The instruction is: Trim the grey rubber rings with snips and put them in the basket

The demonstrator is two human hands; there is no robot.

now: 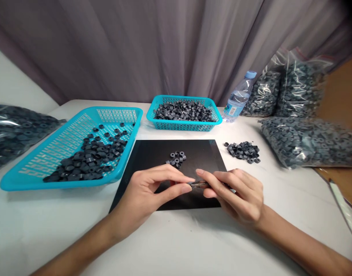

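Above the black mat point(147, 153), my left hand point(151, 189) pinches thumb and forefinger together. Whatever sits between those fingertips is almost wholly covered. My right hand point(239, 191) is closed around a slim, dark tool with a narrow metal tip point(199, 184). That tip points left and meets the left fingertips; the rest of the tool is hidden in the palm, so I cannot tell its exact kind. Just beyond my left hand, several small dark grey ring-shaped parts point(176, 158) lie on the mat. A loose pile of similar parts point(244, 151) rests right of the mat.
Left stands a large blue basket point(35, 157) partly filled with grey parts. A smaller blue basket point(184, 125) at the back holds many more. A water bottle point(237, 100) stands beside it. Bags of parts point(313, 142) lie right, another bag point(17, 130) left.
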